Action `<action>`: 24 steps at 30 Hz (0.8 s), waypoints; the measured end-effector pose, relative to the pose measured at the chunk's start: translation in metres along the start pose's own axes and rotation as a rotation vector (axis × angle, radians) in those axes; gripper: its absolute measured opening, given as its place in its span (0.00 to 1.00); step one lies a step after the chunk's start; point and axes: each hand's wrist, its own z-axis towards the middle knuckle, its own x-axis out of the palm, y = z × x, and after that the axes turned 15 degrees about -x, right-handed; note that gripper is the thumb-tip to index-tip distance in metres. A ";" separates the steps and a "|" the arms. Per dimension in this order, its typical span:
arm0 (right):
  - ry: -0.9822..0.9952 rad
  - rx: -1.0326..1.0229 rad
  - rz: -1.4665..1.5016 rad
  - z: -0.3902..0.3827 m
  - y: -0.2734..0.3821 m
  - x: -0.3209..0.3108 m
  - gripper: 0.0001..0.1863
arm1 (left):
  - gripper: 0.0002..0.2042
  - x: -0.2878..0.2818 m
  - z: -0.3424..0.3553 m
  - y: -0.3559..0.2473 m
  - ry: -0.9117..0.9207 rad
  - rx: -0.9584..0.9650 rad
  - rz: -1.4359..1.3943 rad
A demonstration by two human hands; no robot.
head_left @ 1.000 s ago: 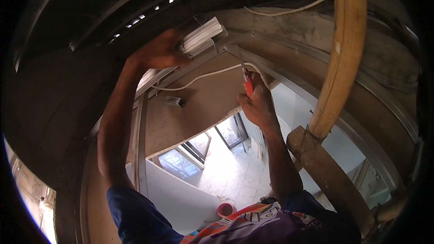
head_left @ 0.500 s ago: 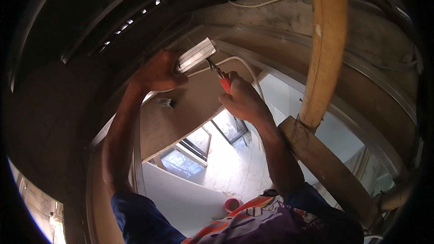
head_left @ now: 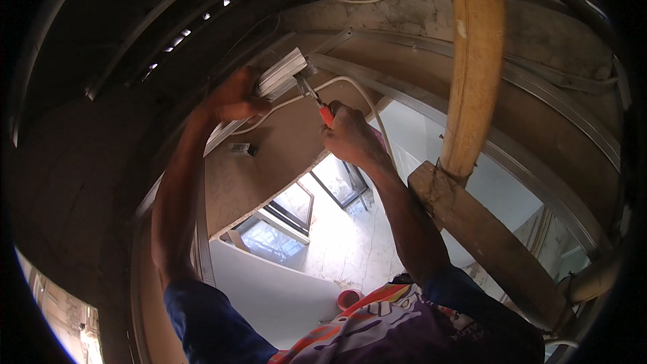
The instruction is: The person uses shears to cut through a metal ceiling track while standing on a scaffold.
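My left hand is closed around a short length of silvery metal channel, which points up and to the right. My right hand grips red-handled snips. Their dark jaws meet the lower corner of the channel's far end, where a bit of metal sticks out; whether they have closed on it I cannot tell. The fingers of my right hand partly cover the handles.
A white cable loops behind my hands. A small box-shaped piece lies on the brown board. At right, a round wooden pole meets a timber beam. Far below are a pale floor and a pink bucket.
The channel has turned slightly in my left hand, so its ridged side shows differently. My right hand and the snips have shifted a little up and left, partly with the view.
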 end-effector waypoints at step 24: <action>-0.104 0.104 0.900 -0.033 0.021 -0.023 0.18 | 0.15 -0.055 -0.008 0.024 0.080 0.201 -0.590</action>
